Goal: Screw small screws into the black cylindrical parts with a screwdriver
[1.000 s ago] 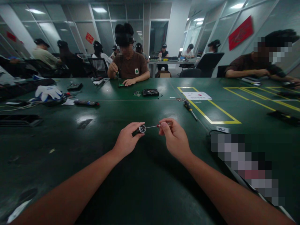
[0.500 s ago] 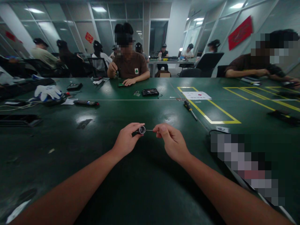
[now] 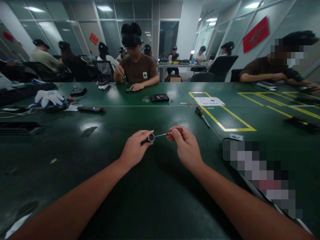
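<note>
My left hand (image 3: pixel 136 146) is closed around a small dark cylindrical part (image 3: pixel 151 137), whose round, silver-rimmed open end faces me. What lies inside that end is too small to make out. Between the thumb and fingers of my right hand (image 3: pixel 186 143) is a thin screwdriver (image 3: pixel 169 133) with a reddish handle. Its metal shaft points left, and the tip is at the rim of the cylindrical part; I cannot tell whether it goes inside. Both hands are above the green table (image 3: pixel 140 206).
A larger black-and-yellow screwdriver (image 3: pixel 203 116) lies beyond my right hand, near a paper sheet (image 3: pixel 209 101) and yellow tape. An opened black device (image 3: pixel 160 97) sits farther back. White gloves (image 3: pixel 50 98) lie at left. Across the table, a person in brown (image 3: pixel 136 70) works on a green board.
My right hand has shifted slightly right and up, and its fingers have changed their hold, so the reddish screwdriver handle now shows. My left hand keeps its grip on the cylindrical part.
</note>
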### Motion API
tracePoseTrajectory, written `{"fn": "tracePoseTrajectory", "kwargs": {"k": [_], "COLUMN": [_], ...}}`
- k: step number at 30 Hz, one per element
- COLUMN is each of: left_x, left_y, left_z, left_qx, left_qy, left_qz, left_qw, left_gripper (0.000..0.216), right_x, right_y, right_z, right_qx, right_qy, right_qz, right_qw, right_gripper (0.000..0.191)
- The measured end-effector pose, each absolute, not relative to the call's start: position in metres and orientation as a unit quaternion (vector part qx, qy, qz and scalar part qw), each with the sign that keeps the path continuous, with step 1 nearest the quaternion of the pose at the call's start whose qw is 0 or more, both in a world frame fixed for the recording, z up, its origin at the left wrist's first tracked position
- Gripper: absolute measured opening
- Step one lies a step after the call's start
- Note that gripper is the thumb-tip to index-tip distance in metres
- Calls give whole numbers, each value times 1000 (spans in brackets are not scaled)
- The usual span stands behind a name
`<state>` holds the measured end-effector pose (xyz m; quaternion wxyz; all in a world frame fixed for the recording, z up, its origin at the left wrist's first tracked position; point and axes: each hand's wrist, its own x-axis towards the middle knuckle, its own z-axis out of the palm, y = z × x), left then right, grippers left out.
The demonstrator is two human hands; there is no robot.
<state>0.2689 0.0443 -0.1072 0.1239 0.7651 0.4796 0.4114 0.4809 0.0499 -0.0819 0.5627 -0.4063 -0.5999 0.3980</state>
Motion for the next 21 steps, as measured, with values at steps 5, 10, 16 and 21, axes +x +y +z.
{"fn": "tracePoseTrajectory", "kwargs": {"k": [5,10,16,21], "left_x": [272,274,274,278], "left_y": [42,43,43,42], "left_z": [-107,-108,-107,-103], "left_qx": [782,782,776,783], "left_qy": [471,475,467,453], "left_qz": [397,391,413,419], "left_qw": [95,95,101,76], "left_gripper": [43,43,41,40], "right_x": [480,476,479,490], "right_y": [51,42,48,71], "right_z": [-86,-84,-82,-81], "right_qx": [-409,-422,-430,-391], "right_qy": [-572,-598,-576,-397], "right_qz": [400,347,376,630], "right_qw": [588,586,585,540], "right_gripper": [24,23,25,34]}}
